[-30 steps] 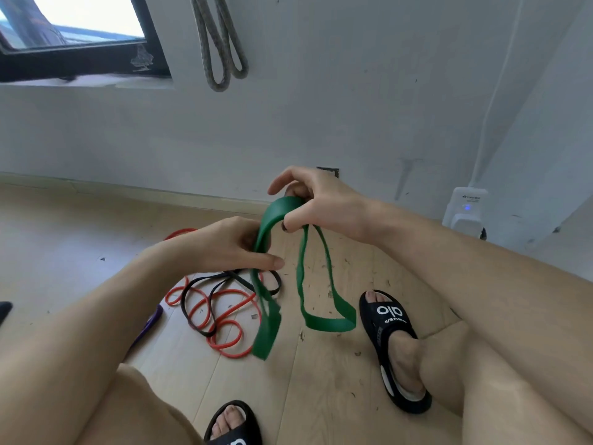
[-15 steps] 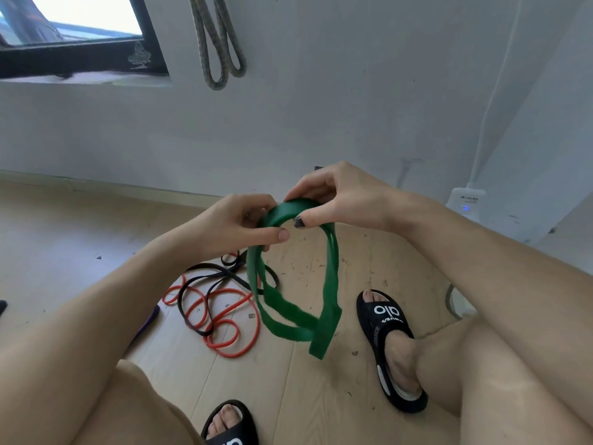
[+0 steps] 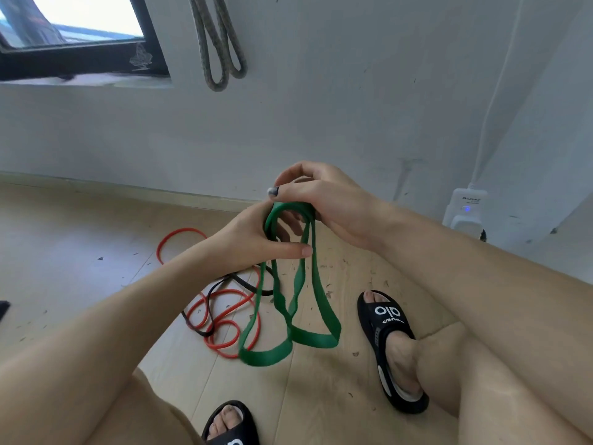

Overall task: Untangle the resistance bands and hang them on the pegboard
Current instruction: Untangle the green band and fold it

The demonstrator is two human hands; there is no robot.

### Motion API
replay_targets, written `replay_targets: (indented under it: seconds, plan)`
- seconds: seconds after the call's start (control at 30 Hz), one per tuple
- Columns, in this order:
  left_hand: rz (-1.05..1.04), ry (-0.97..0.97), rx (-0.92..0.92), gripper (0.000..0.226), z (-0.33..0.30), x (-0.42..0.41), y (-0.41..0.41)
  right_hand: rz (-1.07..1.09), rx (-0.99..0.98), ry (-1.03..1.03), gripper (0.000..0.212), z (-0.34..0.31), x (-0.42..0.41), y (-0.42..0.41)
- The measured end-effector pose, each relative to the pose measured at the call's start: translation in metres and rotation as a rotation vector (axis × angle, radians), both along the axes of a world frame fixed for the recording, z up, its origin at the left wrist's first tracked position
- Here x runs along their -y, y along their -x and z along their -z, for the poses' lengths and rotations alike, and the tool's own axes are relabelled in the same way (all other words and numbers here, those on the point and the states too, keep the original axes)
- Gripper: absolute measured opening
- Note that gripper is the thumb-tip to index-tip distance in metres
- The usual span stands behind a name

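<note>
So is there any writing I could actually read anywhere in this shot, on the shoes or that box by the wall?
"alo": white letters on the strap of the black slide sandal on the right foot.
Unreadable: a smaller white word just below it on that strap.
Unreadable: a small dark brand mark on the white plug-in box by the wall, above its blue light.
Cut off: white letters on the other black sandal at the bottom edge.

Pale wood floor point(image 3: 80, 252) with bits of debris, plain white wall point(image 3: 353, 91), dark-framed window point(image 3: 80, 56) upper left letting daylight in.
</note>
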State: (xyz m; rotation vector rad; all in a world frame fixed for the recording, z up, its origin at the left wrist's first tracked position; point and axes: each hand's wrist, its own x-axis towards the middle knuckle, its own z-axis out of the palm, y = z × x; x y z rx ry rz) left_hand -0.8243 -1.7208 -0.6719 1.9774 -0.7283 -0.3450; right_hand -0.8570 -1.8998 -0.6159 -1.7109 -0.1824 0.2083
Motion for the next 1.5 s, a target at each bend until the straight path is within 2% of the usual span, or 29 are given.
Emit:
replay_targets:
  seconds: [0.17,0.33,0.43,0.7,0.83,1.0,1.1,1.5]
  plan:
    - [-0.004,0.083,-0.038,0.043,0.001,0.006,0.0,0.109,-0.063,-0.234,0.02,-0.003,-0.008,-0.001]
    - [-0.008,0.099,-0.098,0.053,0.002,0.01,0.001,0.182,-0.054,-0.344,0.017,-0.009,-0.007,-0.005]
    - [-0.006,0.065,-0.082,0.052,0.0,0.01,0.001,0.215,-0.004,-0.286,0.017,-0.009,-0.004,-0.007]
    - [-0.087,0.026,-0.04,0.024,-0.009,0.006,-0.001,0.268,0.077,-0.148,0.029,-0.013,0.001,-0.009]
    - [-0.087,0.0,-0.001,0.022,-0.011,0.005,0.001,0.26,0.1,-0.072,0.019,-0.01,0.001,-0.009]
    - [-0.186,-0.049,0.144,0.018,-0.011,0.001,-0.003,0.276,0.106,-0.065,0.02,-0.012,-0.001,-0.01]
    - [-0.205,-0.023,0.144,0.021,-0.011,0.003,-0.003,0.277,0.107,-0.076,0.014,-0.012,-0.002,-0.01]
    - [-0.156,-0.069,0.132,0.01,-0.011,0.0,-0.004,0.284,0.129,0.02,0.013,-0.013,0.002,-0.011]
